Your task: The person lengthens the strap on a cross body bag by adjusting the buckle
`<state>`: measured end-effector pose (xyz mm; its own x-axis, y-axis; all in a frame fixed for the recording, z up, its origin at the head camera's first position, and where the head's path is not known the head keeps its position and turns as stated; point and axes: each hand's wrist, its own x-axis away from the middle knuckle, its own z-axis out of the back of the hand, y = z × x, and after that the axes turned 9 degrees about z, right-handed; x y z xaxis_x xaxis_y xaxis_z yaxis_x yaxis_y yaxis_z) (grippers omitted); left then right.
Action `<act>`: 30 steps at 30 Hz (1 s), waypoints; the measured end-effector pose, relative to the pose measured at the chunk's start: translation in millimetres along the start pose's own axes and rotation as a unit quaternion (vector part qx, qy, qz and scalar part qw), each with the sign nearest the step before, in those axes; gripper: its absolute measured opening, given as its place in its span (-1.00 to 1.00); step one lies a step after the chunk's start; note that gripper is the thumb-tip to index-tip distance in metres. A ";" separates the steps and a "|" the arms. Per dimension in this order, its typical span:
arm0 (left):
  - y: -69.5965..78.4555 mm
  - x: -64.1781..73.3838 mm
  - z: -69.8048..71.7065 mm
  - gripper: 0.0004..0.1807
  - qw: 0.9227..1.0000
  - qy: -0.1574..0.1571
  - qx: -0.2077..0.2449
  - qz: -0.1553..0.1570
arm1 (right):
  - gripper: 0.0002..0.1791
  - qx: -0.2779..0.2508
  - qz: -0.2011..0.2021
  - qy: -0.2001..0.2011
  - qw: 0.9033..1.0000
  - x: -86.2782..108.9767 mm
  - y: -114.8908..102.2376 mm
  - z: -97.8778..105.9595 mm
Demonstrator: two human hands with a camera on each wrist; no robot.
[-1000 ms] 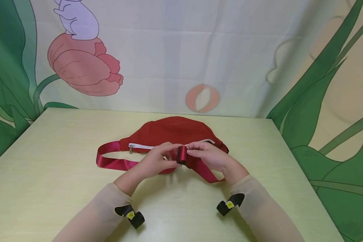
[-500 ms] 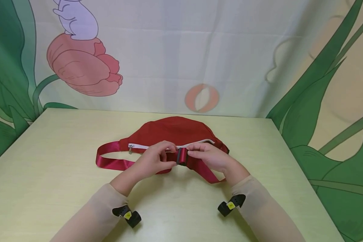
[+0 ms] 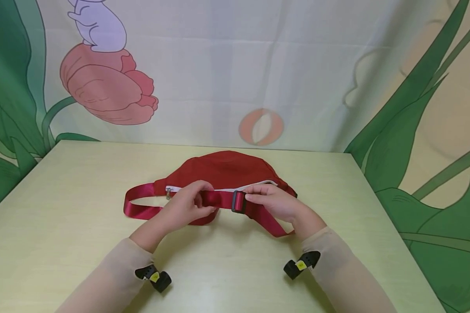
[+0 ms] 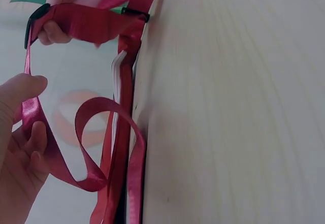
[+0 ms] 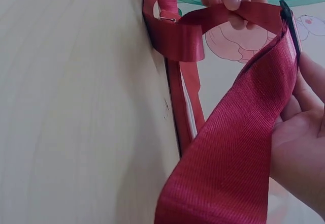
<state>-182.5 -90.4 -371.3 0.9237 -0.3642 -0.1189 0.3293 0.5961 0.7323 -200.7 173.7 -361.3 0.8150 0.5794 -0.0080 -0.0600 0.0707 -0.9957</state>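
Note:
A red waist bag (image 3: 227,168) lies on the table with its crimson webbing strap (image 3: 219,199) drawn out in front. My left hand (image 3: 182,206) pinches the strap between thumb and fingers, left of a black slide buckle (image 3: 233,202). At the buckle's right side, my right hand (image 3: 279,202) holds the strap with thumb and fingertips. In the left wrist view the buckle (image 4: 33,22) hangs above the left hand (image 4: 23,148), strap running between them. The right wrist view has the doubled strap (image 5: 228,122) falling from the buckle (image 5: 291,26) beside my right palm.
A strap loop (image 3: 139,213) curves out at the bag's left end. The bag's white zipper (image 3: 174,189) has a metal pull on the left. The pale wooden table (image 3: 227,278) ends at a printed curtain (image 3: 203,78) behind.
My left hand has slid left along the strap, away from the buckle, so a longer stretch of strap shows between the hands. The right hand has barely shifted, slightly to the right.

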 end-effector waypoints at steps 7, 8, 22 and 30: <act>-16.1 2.5 18.5 -0.44 0.976 0.064 -0.205 0.018 | -0.67 0.014 -0.014 0.024 1.000 2.0 -2.6 6.1; -19.2 2.8 23.1 -0.45 0.971 0.073 -0.225 0.024 | -0.68 0.011 -0.018 0.031 0.999 2.6 -2.9 7.3; -28.2 11.7 110.8 -0.54 0.905 0.283 -0.285 0.137 | -0.85 -0.036 -0.039 0.135 0.989 1.2 -4.6 11.8; -6.3 14.6 64.8 -0.23 0.938 0.123 -0.312 0.088 | -0.74 0.079 -0.042 0.102 0.991 -5.2 2.2 0.6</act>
<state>-183.8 -145.9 -334.2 0.9667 -0.0900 -0.2397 0.1463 0.9624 0.2288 -205.4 171.4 -363.4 0.9198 0.3905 0.0393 -0.0638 0.2475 -0.9668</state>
